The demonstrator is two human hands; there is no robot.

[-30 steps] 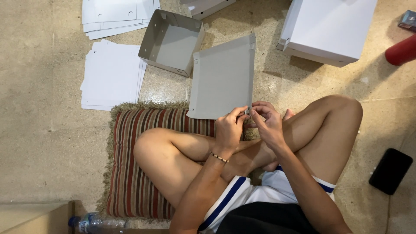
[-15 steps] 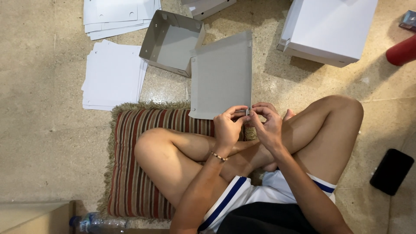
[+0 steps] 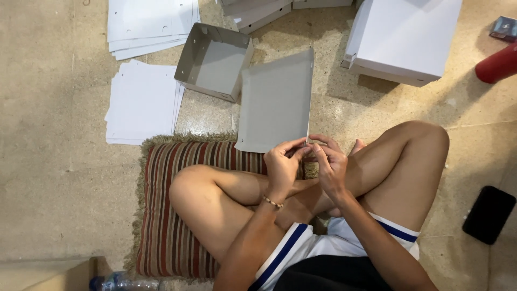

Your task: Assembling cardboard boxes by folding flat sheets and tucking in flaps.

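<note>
I sit cross-legged on a striped cushion. A flat grey cardboard sheet stands tilted in front of my knees. My left hand pinches its near right corner, and my right hand grips the same corner from the right. The fingertips of both hands meet at the sheet's lower right edge. A thin bracelet circles my left wrist.
An open grey cardboard box lies on the floor beyond the sheet. Stacks of white flat sheets lie at the left and top left. A closed white box sits top right, a red object at the right edge, a black phone lower right.
Both hands stay on the sheet's corner; fingers shift slightly. The sheet has tilted a little more upright.
</note>
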